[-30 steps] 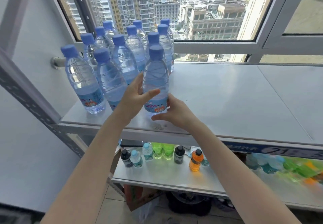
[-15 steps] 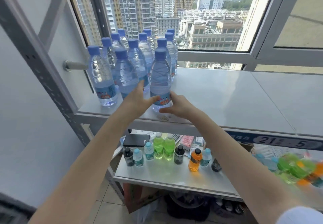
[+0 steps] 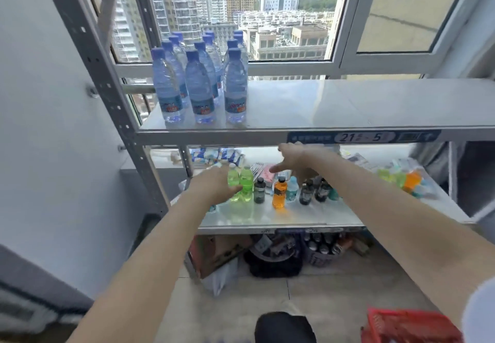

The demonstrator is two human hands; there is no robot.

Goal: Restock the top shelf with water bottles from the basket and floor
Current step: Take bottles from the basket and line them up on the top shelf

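The left hand (image 3: 214,185) is loose and holds nothing, its fingers lightly extended and the thumb stuck out to the right. It hangs in mid-air in front of the middle shelf (image 3: 294,215). In this view it overlaps two green drink bottles (image 3: 242,185), and whether it touches them I cannot tell. The right hand (image 3: 297,161) is also empty, with its fingers spread and the thumb pointing left. It sits just under the front edge of the top shelf (image 3: 348,101), beside the blue shelf label (image 3: 364,137) printed with 21 and 5.

Above both hands, the water bottles (image 3: 199,90) stand upright at the left end of the top shelf. All have blue caps and are packed close together in three lines running back toward the window (image 3: 267,21). The front three stand near the shelf's edge, and the rest of the top shelf to their right is bare metal.

On the middle shelf, right of the green pair, stand a small dark bottle (image 3: 259,191), an orange drink bottle (image 3: 279,193) and more small dark bottles (image 3: 306,194). Blurred green and orange bottles lie further right.

Under the shelving a cardboard box (image 3: 214,251) sits on the tiled floor (image 3: 308,297). The red basket (image 3: 407,325) is at the lower right corner, cut off by the frame, so what it holds is not visible.
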